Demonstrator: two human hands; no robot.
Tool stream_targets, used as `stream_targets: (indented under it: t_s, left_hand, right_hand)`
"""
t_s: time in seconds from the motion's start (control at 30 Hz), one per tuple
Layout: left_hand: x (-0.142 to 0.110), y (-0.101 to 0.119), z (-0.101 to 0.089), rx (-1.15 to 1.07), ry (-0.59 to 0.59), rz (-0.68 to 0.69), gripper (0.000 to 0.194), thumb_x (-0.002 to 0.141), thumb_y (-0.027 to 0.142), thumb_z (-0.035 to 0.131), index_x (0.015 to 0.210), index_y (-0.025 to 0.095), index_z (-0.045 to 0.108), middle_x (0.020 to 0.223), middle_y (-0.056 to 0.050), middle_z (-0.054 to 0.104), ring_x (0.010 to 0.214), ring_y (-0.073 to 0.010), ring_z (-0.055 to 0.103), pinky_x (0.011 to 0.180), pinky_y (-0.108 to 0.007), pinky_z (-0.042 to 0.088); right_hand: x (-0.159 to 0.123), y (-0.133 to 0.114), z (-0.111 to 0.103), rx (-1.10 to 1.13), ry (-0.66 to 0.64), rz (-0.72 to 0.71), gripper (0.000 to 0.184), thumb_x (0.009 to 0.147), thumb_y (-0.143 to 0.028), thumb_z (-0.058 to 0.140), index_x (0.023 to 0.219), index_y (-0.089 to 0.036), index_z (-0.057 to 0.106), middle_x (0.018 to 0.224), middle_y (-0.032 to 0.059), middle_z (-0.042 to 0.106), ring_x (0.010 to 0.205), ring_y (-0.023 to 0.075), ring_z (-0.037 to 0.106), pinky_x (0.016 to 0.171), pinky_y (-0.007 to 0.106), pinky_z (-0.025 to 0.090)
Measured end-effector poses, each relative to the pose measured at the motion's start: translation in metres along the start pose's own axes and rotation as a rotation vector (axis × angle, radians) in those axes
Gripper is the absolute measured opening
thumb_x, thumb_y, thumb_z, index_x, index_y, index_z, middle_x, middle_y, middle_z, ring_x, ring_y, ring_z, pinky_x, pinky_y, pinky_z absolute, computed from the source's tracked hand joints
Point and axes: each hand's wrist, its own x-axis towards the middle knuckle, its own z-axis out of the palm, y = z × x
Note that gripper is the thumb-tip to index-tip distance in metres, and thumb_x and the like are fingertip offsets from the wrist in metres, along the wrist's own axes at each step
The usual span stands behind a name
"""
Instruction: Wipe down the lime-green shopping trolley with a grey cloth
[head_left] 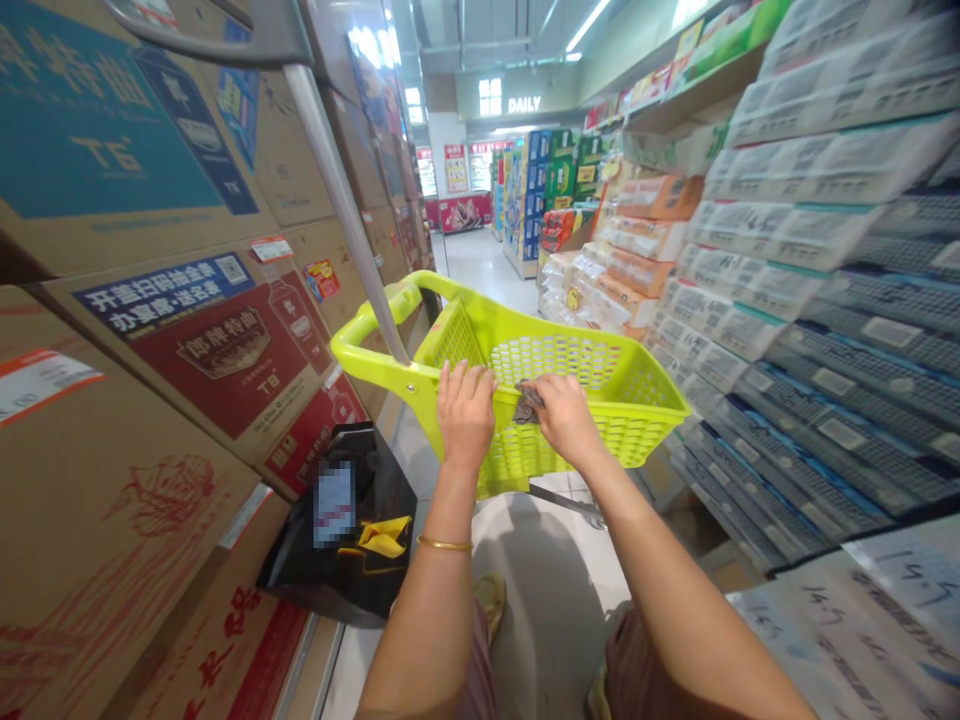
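Grey-brown cloth [528, 403] partly hidden by right hand [562, 412], text blurred

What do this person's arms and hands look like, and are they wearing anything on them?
The left hand and right hand are ungloved. A thin, gold-coloured bangle circles the left forearm; the right has none. No sleeves cover the visible forearms.

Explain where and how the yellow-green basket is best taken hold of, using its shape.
Probably by the near long rim of the basket, from the wearer's side, palms down and fingers over the top, near where the left hand and right hand are: it forms a solid edge above the perforated wall.
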Motion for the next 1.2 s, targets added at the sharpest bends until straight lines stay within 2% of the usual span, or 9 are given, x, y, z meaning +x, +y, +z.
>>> stream_targets:
  t_s: [0.1, 0.27, 0.47, 0.57, 0.67, 0.8, 1.03, 1.2]
  left_hand:
    - [0.006, -0.011, -0.012, 0.054, 0.078, -0.083, 0.027, 0.092, 0.026, 0.038, 0.098, 0.019, 0.063, 0.107, -0.008, 0.064, 0.118, -0.0219, 0.048, 0.111, -0.049, 0.023]
    - [0.01, -0.024, -0.018, 0.088, 0.03, -0.068, 0.028, 0.092, 0.027, 0.036, 0.079, 0.019, 0.06, 0.086, -0.006, 0.064, 0.099, -0.0198, 0.054, 0.108, -0.045, 0.027]
    - [0.007, -0.021, -0.013, 0.133, 0.084, -0.08, 0.026, 0.091, 0.025, 0.037, 0.076, 0.019, 0.057, 0.082, -0.005, 0.061, 0.095, -0.0199, 0.052, 0.106, -0.044, 0.029]
    - [0.006, -0.021, -0.012, 0.135, 0.088, -0.078, 0.026, 0.091, 0.025, 0.037, 0.076, 0.019, 0.057, 0.082, -0.005, 0.06, 0.094, -0.0198, 0.052, 0.105, -0.044, 0.029]
    - [0.005, -0.023, -0.01, 0.116, 0.08, -0.086, 0.026, 0.09, 0.025, 0.037, 0.076, 0.019, 0.058, 0.081, -0.005, 0.059, 0.094, -0.02, 0.051, 0.105, -0.044, 0.029]
    - [0.006, -0.027, -0.011, 0.09, 0.068, -0.058, 0.026, 0.09, 0.025, 0.036, 0.079, 0.02, 0.059, 0.083, -0.005, 0.06, 0.094, -0.02, 0.052, 0.104, -0.044, 0.029]
    - [0.005, -0.03, -0.014, 0.094, 0.078, 0.003, 0.025, 0.091, 0.025, 0.037, 0.082, 0.02, 0.06, 0.084, -0.005, 0.063, 0.092, -0.0195, 0.054, 0.102, -0.041, 0.031]
    - [0.004, -0.028, -0.008, 0.087, 0.093, -0.036, 0.026, 0.091, 0.026, 0.036, 0.082, 0.02, 0.059, 0.086, -0.006, 0.062, 0.095, -0.0199, 0.053, 0.103, -0.042, 0.029]
  right_hand:
    - [0.002, 0.002, 0.001, 0.025, 0.008, -0.011, 0.033, 0.081, -0.012, 0.045, 0.11, -0.017, 0.06, 0.105, 0.0096, 0.06, 0.096, 0.0233, 0.046, 0.083, 0.035, 0.033]
    - [0.007, -0.003, 0.005, 0.058, 0.015, -0.034, 0.031, 0.082, -0.014, 0.045, 0.109, -0.016, 0.06, 0.102, 0.0096, 0.06, 0.095, 0.0229, 0.046, 0.083, 0.035, 0.034]
    - [0.024, -0.047, 0.019, 0.085, 0.025, -0.036, 0.038, 0.083, -0.011, 0.041, 0.116, -0.018, 0.058, 0.109, 0.0099, 0.058, 0.097, 0.0218, 0.045, 0.084, 0.034, 0.034]
    - [0.031, -0.071, 0.025, 0.13, 0.067, -0.03, 0.037, 0.087, -0.016, 0.036, 0.119, -0.017, 0.056, 0.112, 0.0104, 0.057, 0.098, 0.022, 0.045, 0.086, 0.035, 0.034]
    - [0.034, -0.081, 0.028, 0.121, 0.095, 0.009, 0.037, 0.089, -0.018, 0.034, 0.119, -0.016, 0.056, 0.112, 0.0114, 0.058, 0.098, 0.0224, 0.045, 0.087, 0.036, 0.033]
    - [0.03, -0.076, 0.027, 0.039, 0.085, 0.032, 0.039, 0.085, -0.014, 0.037, 0.119, -0.019, 0.056, 0.113, 0.0102, 0.058, 0.097, 0.0228, 0.044, 0.086, 0.036, 0.034]
    - [0.009, -0.048, 0.02, -0.017, 0.119, 0.047, 0.042, 0.082, -0.011, 0.038, 0.119, -0.019, 0.056, 0.112, 0.0095, 0.057, 0.096, 0.0229, 0.043, 0.084, 0.036, 0.034]
    - [0.004, -0.043, 0.015, -0.024, 0.107, 0.077, 0.042, 0.081, -0.009, 0.038, 0.117, -0.019, 0.056, 0.111, 0.0092, 0.057, 0.095, 0.0227, 0.041, 0.082, 0.035, 0.033]
